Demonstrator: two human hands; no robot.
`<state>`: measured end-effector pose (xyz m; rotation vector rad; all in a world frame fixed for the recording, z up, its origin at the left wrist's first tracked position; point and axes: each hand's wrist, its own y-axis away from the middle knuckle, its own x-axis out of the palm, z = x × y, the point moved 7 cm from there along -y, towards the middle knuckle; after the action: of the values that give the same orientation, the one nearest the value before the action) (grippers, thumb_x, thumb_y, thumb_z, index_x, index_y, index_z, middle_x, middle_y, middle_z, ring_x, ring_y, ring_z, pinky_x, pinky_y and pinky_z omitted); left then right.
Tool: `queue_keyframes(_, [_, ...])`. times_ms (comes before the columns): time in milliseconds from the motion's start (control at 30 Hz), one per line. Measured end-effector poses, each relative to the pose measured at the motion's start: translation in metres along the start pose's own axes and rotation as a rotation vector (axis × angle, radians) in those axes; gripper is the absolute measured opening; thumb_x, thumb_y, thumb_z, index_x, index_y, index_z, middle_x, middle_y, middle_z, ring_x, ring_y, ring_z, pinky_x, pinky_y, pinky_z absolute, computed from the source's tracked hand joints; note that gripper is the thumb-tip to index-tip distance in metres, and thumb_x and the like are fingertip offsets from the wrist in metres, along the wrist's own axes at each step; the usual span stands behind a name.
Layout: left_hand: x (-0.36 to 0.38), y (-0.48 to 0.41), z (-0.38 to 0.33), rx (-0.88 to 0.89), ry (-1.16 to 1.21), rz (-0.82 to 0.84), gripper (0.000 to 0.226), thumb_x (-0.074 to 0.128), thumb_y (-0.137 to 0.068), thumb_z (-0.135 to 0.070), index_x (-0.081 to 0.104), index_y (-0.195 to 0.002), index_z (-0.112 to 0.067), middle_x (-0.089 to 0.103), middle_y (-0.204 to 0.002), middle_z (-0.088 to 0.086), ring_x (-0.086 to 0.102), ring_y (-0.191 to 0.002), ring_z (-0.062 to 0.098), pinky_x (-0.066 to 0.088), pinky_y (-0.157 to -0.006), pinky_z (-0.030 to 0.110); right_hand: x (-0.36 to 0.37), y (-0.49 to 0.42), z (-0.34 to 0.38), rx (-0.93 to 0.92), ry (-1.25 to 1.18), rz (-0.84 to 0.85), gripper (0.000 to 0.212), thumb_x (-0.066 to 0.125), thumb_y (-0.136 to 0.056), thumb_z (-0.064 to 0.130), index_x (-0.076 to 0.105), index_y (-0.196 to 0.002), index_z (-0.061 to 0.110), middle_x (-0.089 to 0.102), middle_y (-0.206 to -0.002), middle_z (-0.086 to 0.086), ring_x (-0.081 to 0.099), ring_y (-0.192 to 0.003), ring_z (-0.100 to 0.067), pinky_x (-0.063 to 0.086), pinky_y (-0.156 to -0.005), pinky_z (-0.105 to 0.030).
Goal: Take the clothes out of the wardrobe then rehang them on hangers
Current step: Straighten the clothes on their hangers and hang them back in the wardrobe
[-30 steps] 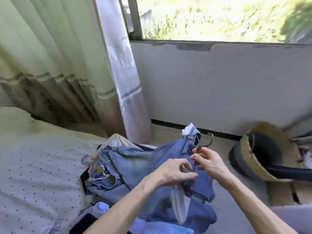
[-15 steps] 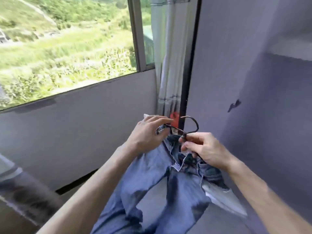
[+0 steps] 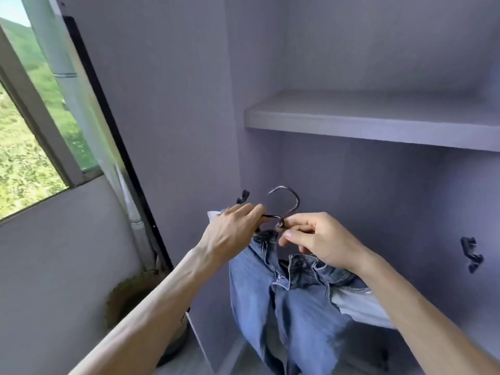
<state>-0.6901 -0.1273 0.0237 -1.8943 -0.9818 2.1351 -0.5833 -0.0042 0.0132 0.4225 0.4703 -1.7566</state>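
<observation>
Together, left hand [image 3: 230, 234] and right hand [image 3: 322, 242] grip the hanger [image 3: 296, 202] bearing jeans [image 3: 297, 315].

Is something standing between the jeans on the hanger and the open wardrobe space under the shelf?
Nothing visible does. The left hand and right hand hold the hanger with the jeans before the open space under the shelf. No rail shows, only dark brackets.

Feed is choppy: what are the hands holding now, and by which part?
A hanger carrying blue jeans. The left hand grips its left arm; the right hand pinches the base of its hook.
</observation>
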Motion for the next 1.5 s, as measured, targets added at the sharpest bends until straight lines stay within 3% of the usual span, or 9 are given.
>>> queue_keyframes(167, [0.044, -0.051, 0.010, 0.002, 0.032, 0.060, 0.020, 0.051, -0.102, -0.026, 0.045, -0.117, -0.038, 0.055, -0.086, -0.009, 0.058, -0.082, 0.020, 0.055, -0.056, 0.038, -0.063, 0.013, -0.024, 0.106, 0.231, -0.192, 0.013, 0.061, -0.093, 0.046, 0.071, -0.099, 0.039, 0.071, -0.098, 0.025, 0.064, -0.093, 0.005, 0.049, -0.088, -0.022])
queue_keyframes(333, [0.074, -0.090, 0.038, -0.076, 0.136, 0.113, 0.021, 0.044, -0.104, -0.024, 0.039, -0.117, -0.039, 0.058, -0.093, -0.006, 0.058, -0.081, 0.028, 0.056, -0.064, 0.045, -0.107, 0.033, -0.055, 0.383, 0.550, -0.217, 0.057, 0.047, -0.090, 0.068, 0.053, -0.133, 0.031, 0.057, -0.128, 0.014, 0.056, -0.120, -0.011, 0.043, -0.103, -0.032])
queue_keyframes(500, [0.089, -0.117, 0.057, -0.072, 0.240, 0.124, 0.010, 0.036, -0.106, -0.031, 0.042, -0.113, -0.036, 0.065, -0.102, -0.004, 0.061, -0.082, 0.034, 0.056, -0.070, 0.047, -0.120, 0.036, -0.066, 0.451, 0.578, -0.168, 0.032, 0.041, -0.102, 0.046, 0.056, -0.087, 0.022, 0.056, -0.077, 0.006, 0.048, -0.073, -0.016, 0.039, -0.068, -0.031])
queue_keyframes(767, [0.103, -0.156, 0.054, 0.022, 0.227, 0.129, 0.018, 0.030, -0.108, -0.039, 0.046, -0.112, -0.032, 0.063, -0.095, -0.005, 0.057, -0.080, 0.025, 0.053, -0.070, 0.043, -0.086, 0.010, -0.069, 0.462, 0.129, 0.085, 0.018, 0.050, -0.103, 0.024, 0.062, -0.113, 0.016, 0.057, -0.086, 0.000, 0.045, -0.070, -0.009, 0.037, -0.058, -0.021])
queue_keyframes(867, [0.106, -0.171, 0.058, 0.049, 0.196, 0.107, 0.022, 0.032, -0.108, -0.033, 0.051, -0.116, -0.024, 0.066, -0.098, -0.001, 0.058, -0.086, 0.027, 0.049, -0.077, 0.041, -0.062, -0.004, -0.067, 0.382, -0.169, 0.083, 0.013, 0.051, -0.103, 0.017, 0.060, -0.095, 0.013, 0.054, -0.076, 0.005, 0.046, -0.065, -0.008, 0.036, -0.055, -0.019])
queue_keyframes(1000, [0.108, -0.185, 0.073, 0.037, 0.210, 0.140, 0.023, 0.039, -0.107, -0.022, 0.051, -0.127, -0.023, 0.063, -0.118, 0.003, 0.058, -0.105, 0.031, 0.041, -0.093, 0.042, -0.036, -0.031, -0.072, 0.343, -0.576, -0.083, 0.009, 0.060, -0.096, 0.014, 0.063, -0.102, 0.007, 0.061, -0.094, -0.008, 0.055, -0.087, -0.019, 0.044, -0.080, -0.030])
queue_keyframes(1067, [0.108, -0.187, 0.090, 0.005, 0.136, 0.168, 0.041, 0.042, -0.103, -0.018, 0.042, -0.142, -0.028, 0.048, -0.145, 0.005, 0.045, -0.131, 0.030, 0.025, -0.115, 0.052, -0.021, -0.047, -0.077, 0.337, -0.628, -0.121, 0.013, 0.065, -0.094, 0.015, 0.061, -0.102, 0.006, 0.057, -0.097, -0.012, 0.051, -0.091, -0.023, 0.040, -0.081, -0.033])
queue_keyframes(1167, [0.097, -0.186, 0.122, -0.042, -0.154, 0.187, 0.060, 0.043, -0.100, -0.027, 0.022, -0.156, -0.031, 0.017, -0.164, 0.008, 0.010, -0.152, 0.025, -0.003, -0.119, 0.058, -0.001, -0.069, -0.087, 0.369, -0.626, -0.169, 0.006, 0.059, -0.099, 0.013, 0.061, -0.095, 0.009, 0.063, -0.082, 0.000, 0.058, -0.072, -0.010, 0.044, -0.063, -0.020])
queue_keyframes(1500, [0.066, -0.169, 0.217, -0.019, -0.935, 0.131, 0.068, 0.021, -0.102, -0.040, -0.002, -0.158, -0.010, -0.015, -0.164, 0.019, -0.015, -0.151, 0.038, -0.026, -0.111, 0.061, 0.015, -0.193, -0.124, 0.424, -0.545, -0.233, 0.022, 0.055, -0.101, 0.016, 0.059, -0.109, -0.005, 0.065, -0.096, -0.008, 0.064, -0.083, -0.016, 0.054, -0.069, -0.024])
